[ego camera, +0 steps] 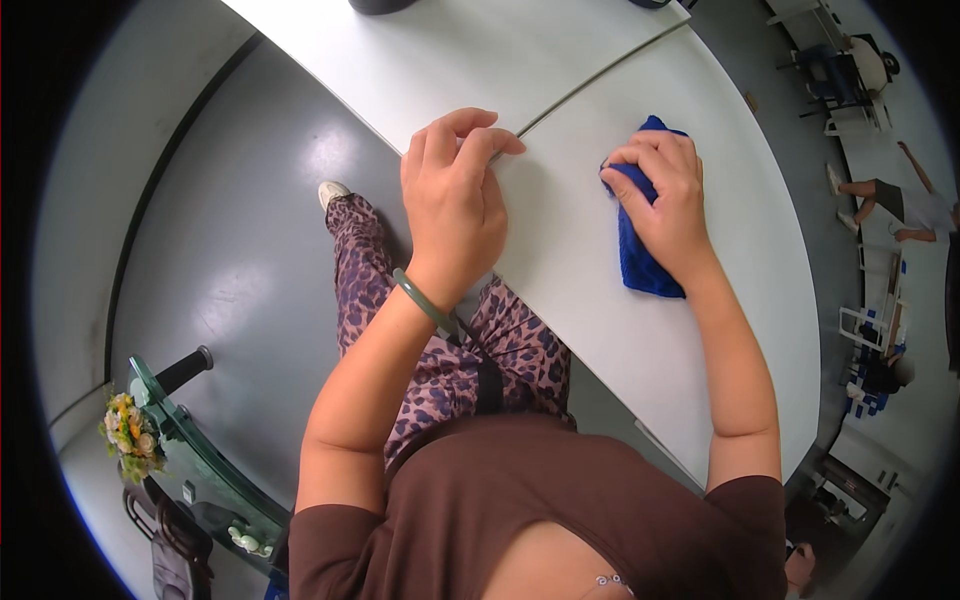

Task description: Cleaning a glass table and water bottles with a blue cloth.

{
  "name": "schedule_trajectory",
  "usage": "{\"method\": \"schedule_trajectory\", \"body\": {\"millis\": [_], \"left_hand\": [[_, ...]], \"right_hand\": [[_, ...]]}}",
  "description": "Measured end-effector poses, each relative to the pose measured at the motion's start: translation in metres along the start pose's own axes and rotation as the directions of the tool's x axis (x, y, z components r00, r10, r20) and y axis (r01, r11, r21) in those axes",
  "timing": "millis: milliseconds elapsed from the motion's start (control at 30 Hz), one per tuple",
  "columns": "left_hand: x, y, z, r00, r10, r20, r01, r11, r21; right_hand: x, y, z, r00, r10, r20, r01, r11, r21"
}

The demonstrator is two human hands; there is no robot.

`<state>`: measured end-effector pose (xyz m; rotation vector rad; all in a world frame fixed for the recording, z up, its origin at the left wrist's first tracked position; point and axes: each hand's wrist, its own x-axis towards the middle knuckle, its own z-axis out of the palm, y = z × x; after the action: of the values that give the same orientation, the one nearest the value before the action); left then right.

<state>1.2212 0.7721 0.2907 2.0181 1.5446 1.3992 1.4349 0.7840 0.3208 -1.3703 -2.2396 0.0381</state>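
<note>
My right hand (pixel 664 195) grips a folded blue cloth (pixel 641 259) that lies on the white tabletop (pixel 570 277). Thumb and fingers pinch a fold of it, and part of the cloth is covered by the hand. Over the table's near edge, beside the seam (pixel 592 86) between two table sections, my left hand (pixel 457 195) is raised with its fingers bent and apart. I see nothing held in it, though its palm and thumb are mostly hidden. A green bangle (pixel 424 300) circles the left wrist.
Dark objects (pixel 381 4) stand at the table's far edge. To the left, a green-edged glass table (pixel 217 457) bears a flower bouquet (pixel 133 435), near a dark chair (pixel 176 547). Several people, one a walking person (pixel 911 206), are across the room at right.
</note>
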Motion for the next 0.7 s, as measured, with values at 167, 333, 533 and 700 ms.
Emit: {"method": "schedule_trajectory", "body": {"millis": [167,333,533,700], "left_hand": [[0.003,-0.001,0.005,0.999,0.046,-0.006,-0.046,0.999,-0.008],[-0.002,-0.007,0.003,0.999,0.030,-0.011,-0.030,1.000,-0.007],[0.001,-0.004,0.002,0.999,0.025,0.032,-0.026,0.999,0.027],[0.007,-0.001,0.005,0.998,0.042,0.038,-0.042,0.999,-0.011]], "right_hand": [[0.049,0.066,0.003,0.983,0.094,-0.158,-0.117,0.983,-0.145],[-0.013,0.018,-0.011,0.989,0.064,0.135,-0.038,0.982,-0.187],[-0.084,-0.020,-0.055,0.901,0.127,0.415,-0.047,0.979,-0.199],[-0.021,0.089,-0.041,0.913,0.404,0.054,-0.360,0.861,-0.359]]}}
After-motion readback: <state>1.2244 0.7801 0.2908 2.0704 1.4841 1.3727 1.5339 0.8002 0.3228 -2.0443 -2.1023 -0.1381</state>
